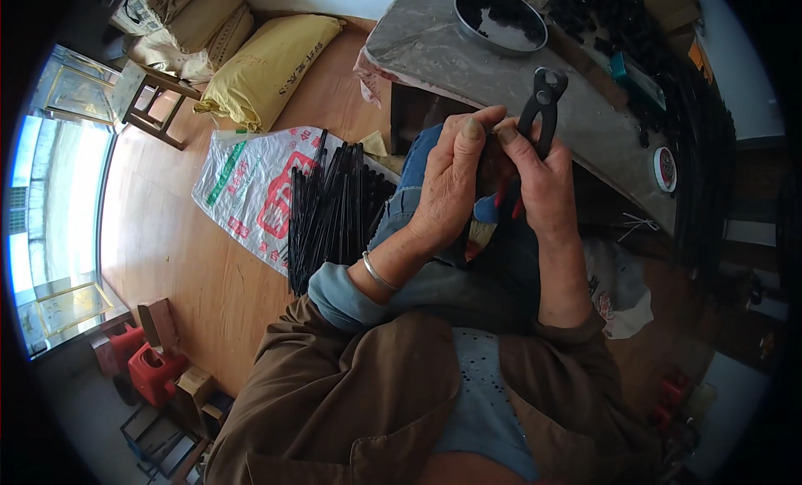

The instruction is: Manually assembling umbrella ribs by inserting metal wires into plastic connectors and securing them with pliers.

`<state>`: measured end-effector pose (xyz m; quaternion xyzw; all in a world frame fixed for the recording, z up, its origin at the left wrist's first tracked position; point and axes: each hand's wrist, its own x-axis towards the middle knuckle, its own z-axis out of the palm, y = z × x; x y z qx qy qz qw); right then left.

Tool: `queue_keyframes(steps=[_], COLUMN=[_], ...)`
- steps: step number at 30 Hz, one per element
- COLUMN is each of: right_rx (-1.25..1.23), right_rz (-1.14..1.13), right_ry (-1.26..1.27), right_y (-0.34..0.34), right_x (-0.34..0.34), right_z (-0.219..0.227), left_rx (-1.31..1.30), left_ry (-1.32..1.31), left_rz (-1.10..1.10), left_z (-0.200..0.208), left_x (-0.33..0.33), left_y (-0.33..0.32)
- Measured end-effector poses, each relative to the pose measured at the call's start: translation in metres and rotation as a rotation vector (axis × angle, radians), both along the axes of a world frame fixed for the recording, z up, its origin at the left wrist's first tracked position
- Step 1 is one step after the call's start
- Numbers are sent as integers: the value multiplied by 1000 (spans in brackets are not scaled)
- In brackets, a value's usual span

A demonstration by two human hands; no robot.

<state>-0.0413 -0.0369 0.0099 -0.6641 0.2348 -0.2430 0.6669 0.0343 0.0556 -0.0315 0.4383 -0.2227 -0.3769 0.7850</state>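
My right hand (pixel 543 176) is closed around a pair of pincers (pixel 547 109) with a black head and red handles. The pincers' jaws point up and away from me, over the table edge. My right thumb and forefinger meet my left fingertips in front of my lap. Thumb pressed to fingers, my left hand (pixel 444 172) is closed too; whatever it pinches is too small or hidden to make out. Left of my knees, a bundle of long black rods (pixel 338 205) lies on a white woven sack (pixel 242 188) with red and green print.
On the grey table (pixel 418 34) stand a metal bowl (pixel 501 21) of small black pieces, a teal box (pixel 639 82) and a round tin (pixel 665 169). Loose black parts (pixel 597 21) lie behind. A stuffed yellow sack (pixel 271 67), a wooden stool (pixel 150 105) and red stools (pixel 154 372) stand left.
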Motion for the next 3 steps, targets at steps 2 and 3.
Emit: queue_keyframes(steps=[2,3], right_rx=[-13,-13], right_rz=[-32,-29], right_ry=[-14,-14], right_y=[1,1], right_x=[1,1], right_z=[-2,-2], left_rx=[-1,-1], left_ry=[-10,-21], left_rz=[3,3], left_z=[1,1], left_x=[0,0], left_y=[0,0])
